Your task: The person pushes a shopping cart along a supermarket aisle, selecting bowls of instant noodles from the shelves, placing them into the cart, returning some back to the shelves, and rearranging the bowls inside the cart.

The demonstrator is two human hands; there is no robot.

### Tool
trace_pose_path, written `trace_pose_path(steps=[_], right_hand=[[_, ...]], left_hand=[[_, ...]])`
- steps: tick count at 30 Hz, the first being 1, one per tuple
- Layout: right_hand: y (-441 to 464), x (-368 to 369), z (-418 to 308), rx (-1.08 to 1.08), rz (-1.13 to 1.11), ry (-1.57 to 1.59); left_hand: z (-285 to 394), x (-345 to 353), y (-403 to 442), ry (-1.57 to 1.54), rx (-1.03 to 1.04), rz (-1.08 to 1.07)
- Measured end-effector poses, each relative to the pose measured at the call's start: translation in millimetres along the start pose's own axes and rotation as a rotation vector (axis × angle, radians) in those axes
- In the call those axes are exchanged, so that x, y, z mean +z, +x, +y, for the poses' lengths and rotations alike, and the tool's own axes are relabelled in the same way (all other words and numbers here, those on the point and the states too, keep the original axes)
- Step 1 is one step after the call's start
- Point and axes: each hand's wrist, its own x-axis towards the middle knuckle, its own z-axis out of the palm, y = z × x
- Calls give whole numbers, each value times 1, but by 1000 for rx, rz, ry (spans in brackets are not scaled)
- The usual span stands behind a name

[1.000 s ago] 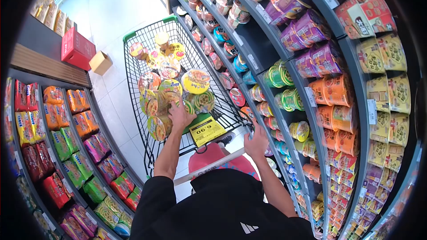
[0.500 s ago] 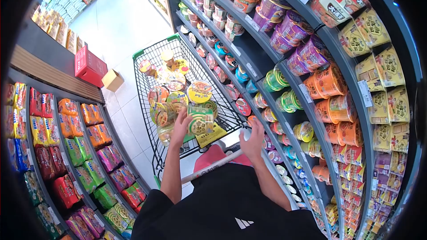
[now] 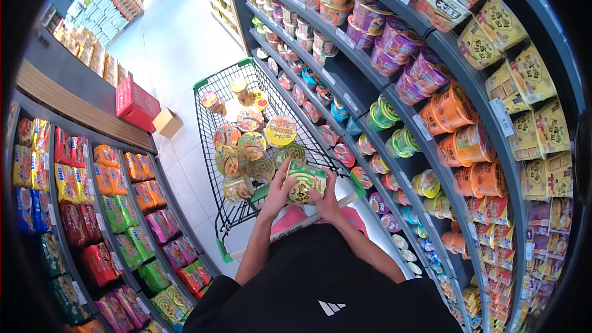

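Observation:
Between my two hands is a green-and-white instant noodle cup, tilted above the near end of the shopping cart. My left hand is closed around its left side. On the other side, the fingers of my right hand grip the cup's right edge. Several more noodle cups lie in the cart, among them a yellow-lidded cup and a clear-sided cup. Part of the cart's handle shows below my wrists.
Shelves of noodle cups, including purple cups and orange cups, curve along my right. Bagged packets fill the left shelves. A red box and a small cardboard box sit beyond them. Pale floor stretches ahead.
My right hand has come in from the right, where it was apart and open, and now grips the noodle cup too. The cup has moved right and closer to me in my left hand.

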Motion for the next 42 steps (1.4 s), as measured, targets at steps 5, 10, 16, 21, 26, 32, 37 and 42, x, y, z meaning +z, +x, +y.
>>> trace_pose_path(steps=[5,10,16,21,26,32,37,42], right_hand=[[9,-9,12,-45,50,-44],[12,-10,20,-44,7,-34],[8,-12,22,-19,-25,-53],[4,-14,17,-10,-74,-45],[4,-11,9,-8,-93,-8],[6,-13,6,63,-103,-65],[7,-14,14,37,-104,-44],[7,-13,14,33,-94,-28]], left_hand=[[-17,3,11,89,123,-16],[2,-2,12,32,41,-62],[1,-8,13,93,20,-54],[15,-4,7,3,-62,-46],[2,-6,10,60,6,-15],[12,-1,-1,116,-14,2],[-15,-10,-6,144,79,43],[-26,-17,-5,90,49,31]])
